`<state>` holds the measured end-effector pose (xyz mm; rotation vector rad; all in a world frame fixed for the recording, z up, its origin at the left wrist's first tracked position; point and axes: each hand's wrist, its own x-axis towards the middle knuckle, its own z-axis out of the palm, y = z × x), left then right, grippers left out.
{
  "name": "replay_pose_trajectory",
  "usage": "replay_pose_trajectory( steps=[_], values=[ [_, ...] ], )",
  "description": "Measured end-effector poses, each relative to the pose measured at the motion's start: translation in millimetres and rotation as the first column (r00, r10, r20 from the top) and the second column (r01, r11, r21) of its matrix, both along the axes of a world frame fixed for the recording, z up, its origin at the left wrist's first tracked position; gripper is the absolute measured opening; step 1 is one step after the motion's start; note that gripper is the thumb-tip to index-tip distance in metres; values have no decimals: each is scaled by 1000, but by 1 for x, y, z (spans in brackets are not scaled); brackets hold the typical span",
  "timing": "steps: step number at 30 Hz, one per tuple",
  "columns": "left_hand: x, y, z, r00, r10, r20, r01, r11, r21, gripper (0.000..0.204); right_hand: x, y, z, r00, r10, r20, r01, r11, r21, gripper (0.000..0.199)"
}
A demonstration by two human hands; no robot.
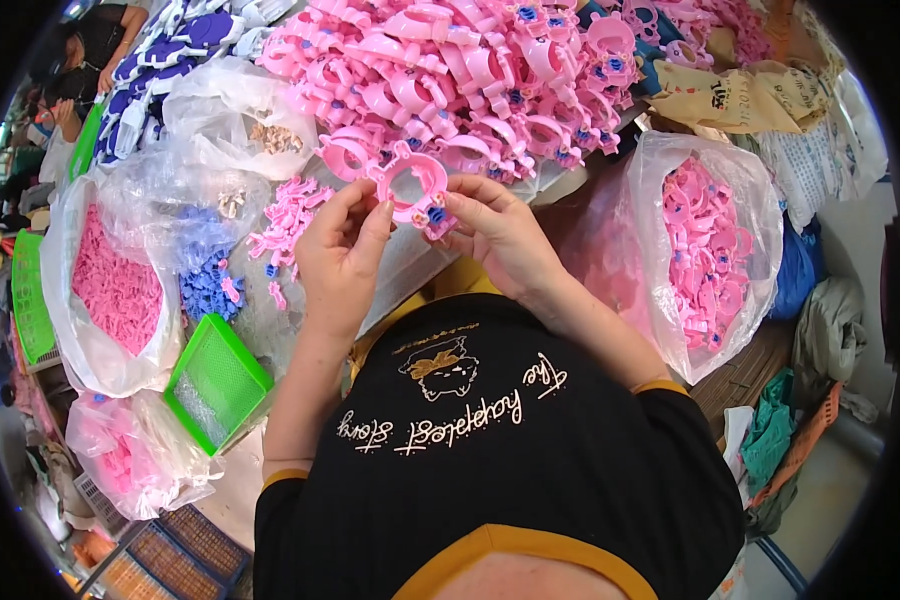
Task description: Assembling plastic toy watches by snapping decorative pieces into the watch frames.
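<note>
Pink plastic ring [404, 211] with small rounded projections, held up between both bare hands, just short of a heap. Left hand [342, 238]: nearly closed, in a thumb-and-fingertip pinch on the left rim. Right hand [500, 224]: nearly closed too, on the lower right of the ring, with thumb close against a small blue flower-like plastic piece [436, 214] and some fingers hidden behind; hard to tell how firmly pressed. Apparently a fitting or checking step at that blue detail, judging by the thumb's place. Seems to call next for a steady left pinch and careful right-thumb placement, without twisting the ring. Just beyond the hands, a tall heap of similar pink plastic rings [440, 85], many with blue details. Beside the left hand, loose small pink plastic pieces [288, 215]; farther left, small blue plastic pieces [208, 285], near a tilted bright green plastic tray [248, 358]. Out to the right, a translucent plastic bag [762, 200] with pink plastic parts [710, 270] inside, some with blue details.
</note>
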<state>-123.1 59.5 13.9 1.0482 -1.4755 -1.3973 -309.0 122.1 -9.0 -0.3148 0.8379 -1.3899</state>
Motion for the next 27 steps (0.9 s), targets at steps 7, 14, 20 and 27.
replay_pose_trajectory(
  steps=[7, 14, 20, 27],
  values=[
    [6, 3, -4, 979, -22, 205, 81, 956, -283, 40, -12, 1, 2, 956, 104, -276, -118, 992, -34, 36],
    [7, 5, -1, 969, -5, 248, 87, 943, -323, 28, -52, -39, 52, 746, -284, -602, 73, 934, -350, 38],
    [-2, 13, 1, 891, -116, 439, 313, 857, -408, 15, -81, -118, 94, -412, -647, -641, -15, 709, -705, 31],
    [0, 22, -5, 857, -190, 479, 378, 863, -335, 13, -81, -157, 61, -657, -457, -600, -16, 804, -594, 25]
  ],
)
